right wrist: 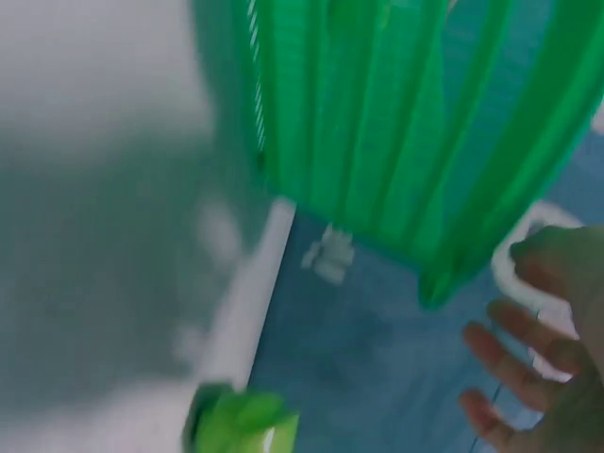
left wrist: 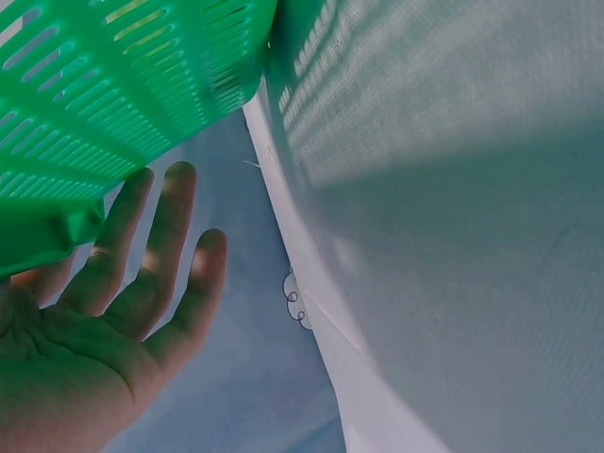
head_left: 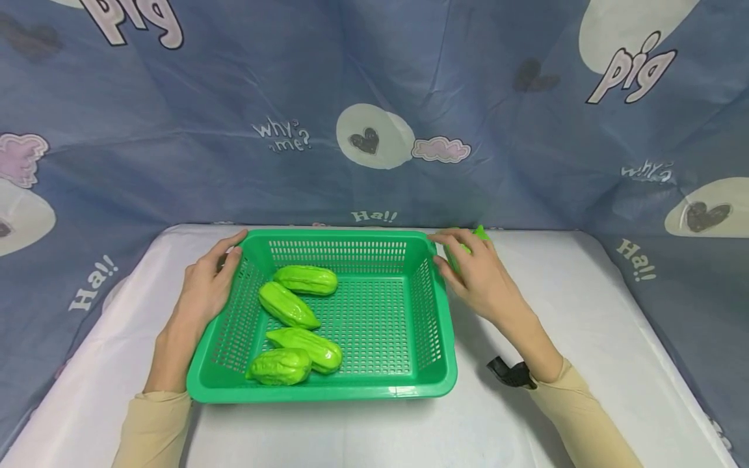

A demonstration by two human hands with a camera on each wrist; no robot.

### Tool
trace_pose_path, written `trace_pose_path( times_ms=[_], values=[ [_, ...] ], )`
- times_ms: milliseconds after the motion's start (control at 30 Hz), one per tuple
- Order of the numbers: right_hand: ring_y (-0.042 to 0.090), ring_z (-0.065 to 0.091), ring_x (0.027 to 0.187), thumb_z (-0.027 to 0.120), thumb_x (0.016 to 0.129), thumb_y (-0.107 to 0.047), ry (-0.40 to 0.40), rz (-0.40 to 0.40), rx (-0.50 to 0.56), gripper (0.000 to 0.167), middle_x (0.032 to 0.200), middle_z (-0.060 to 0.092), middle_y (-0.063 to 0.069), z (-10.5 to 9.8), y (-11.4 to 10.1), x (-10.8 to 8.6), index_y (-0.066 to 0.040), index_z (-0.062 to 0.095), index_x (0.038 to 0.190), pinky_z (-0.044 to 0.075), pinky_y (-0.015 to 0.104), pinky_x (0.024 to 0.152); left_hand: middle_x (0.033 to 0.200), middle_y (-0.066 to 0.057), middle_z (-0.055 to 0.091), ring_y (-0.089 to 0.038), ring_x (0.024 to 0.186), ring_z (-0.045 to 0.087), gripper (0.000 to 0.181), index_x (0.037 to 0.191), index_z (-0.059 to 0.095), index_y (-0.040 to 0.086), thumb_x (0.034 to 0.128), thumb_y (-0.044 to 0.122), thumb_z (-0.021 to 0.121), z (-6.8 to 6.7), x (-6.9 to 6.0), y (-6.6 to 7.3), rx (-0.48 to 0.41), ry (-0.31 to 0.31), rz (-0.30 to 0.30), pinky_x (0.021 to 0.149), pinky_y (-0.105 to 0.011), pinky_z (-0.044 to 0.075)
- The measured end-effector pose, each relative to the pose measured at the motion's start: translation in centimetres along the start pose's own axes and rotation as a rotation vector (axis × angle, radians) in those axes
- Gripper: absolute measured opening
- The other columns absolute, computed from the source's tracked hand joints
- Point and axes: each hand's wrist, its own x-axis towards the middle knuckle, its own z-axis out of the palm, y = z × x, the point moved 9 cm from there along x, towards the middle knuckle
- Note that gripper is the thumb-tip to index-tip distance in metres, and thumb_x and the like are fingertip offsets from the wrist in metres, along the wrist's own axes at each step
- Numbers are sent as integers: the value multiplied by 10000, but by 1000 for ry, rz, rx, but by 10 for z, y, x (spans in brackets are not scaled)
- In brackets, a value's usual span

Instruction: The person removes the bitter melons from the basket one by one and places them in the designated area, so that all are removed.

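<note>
A green plastic basket [head_left: 351,392] with slotted walls stands on the white table. Inside, toward its left side, lie several shiny green ridged vegetables [head_left: 305,279] that look like bitter melons. My left hand [head_left: 207,286] is at the basket's far left rim; in the left wrist view its fingers [left wrist: 170,226] extend loosely beside the outer wall. My right hand [head_left: 476,270] hovers by the far right corner, fingers spread, and a gap to the basket shows in the right wrist view. Partly hidden behind this hand is another bright green item [right wrist: 247,420], blurred there.
White cloth covers the table [head_left: 556,273]. A blue printed curtain [head_left: 316,175] hangs behind it and along both sides. On the right wrist is a black strap mount [head_left: 510,373].
</note>
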Motion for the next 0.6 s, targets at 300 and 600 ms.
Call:
trace_pose_path(
  times_ms=[300,600],
  values=[
    [275,673,1303,707,1061,-259,-73,-184,11,346,1389,680,73,8,-64,4,-177,676,1396,554,515,995,1508,-362,583,-587,1315,613,554,1690,395,264,1186,479,312,2,0,2,1,-2,-3,1047,-747,501],
    [250,687,1201,704,1069,-320,-158,-272,7,371,1382,671,20,25,-98,0,-234,654,1427,552,440,941,1536,-345,567,-580,1323,609,553,1692,390,269,1186,478,310,0,0,1,-3,-3,0,1048,-741,500]
  ],
)
